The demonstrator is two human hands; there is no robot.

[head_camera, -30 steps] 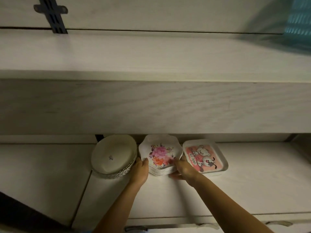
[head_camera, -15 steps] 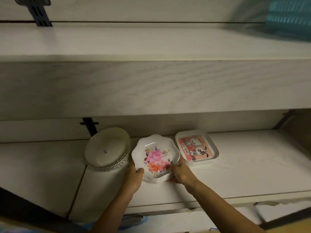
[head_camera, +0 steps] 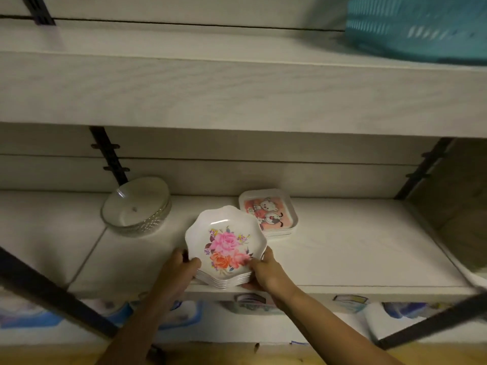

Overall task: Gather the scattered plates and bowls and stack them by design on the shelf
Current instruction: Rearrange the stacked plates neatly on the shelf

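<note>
Around the stack of floral plates (head_camera: 226, 243), on one white wood-grain shelf board (head_camera: 342, 246): behind and to the left, well apart, a stack of round clear bowls (head_camera: 137, 206), glassy, with beaded outer rims, set near the back wall under a black slotted rail (head_camera: 110, 156). Behind and to the right, just beside, a short stack of square plates (head_camera: 271, 212) with rounded corners, white rims and a pink cartoon print; near-left corner covered by the floral rim, contact impossible to tell. High above, a thick upper shelf (head_camera: 237, 88) of the same pale grain, closing off the top of the gap; on it, far up and right, a blurred teal slotted basket (head_camera: 416, 27). Below and in front, blurred blue-and-white items (head_camera: 168, 314) on a lower level, crossed by two dark diagonal bars (head_camera: 52, 293). The floral stack itself: at the front edge of the board, about six glossy white plates with scalloped, wavy rims, pink and orange roses printed on the top one; resting or lifted clear, impossible to tell. Clasped on its left side by the left hand (head_camera: 179, 270), thumb over the top rim, fingers curled round the edge. Clasped on its right side by the right hand (head_camera: 263, 270), thumb on the top plate, fingers wrapped beneath the lowest.
</note>
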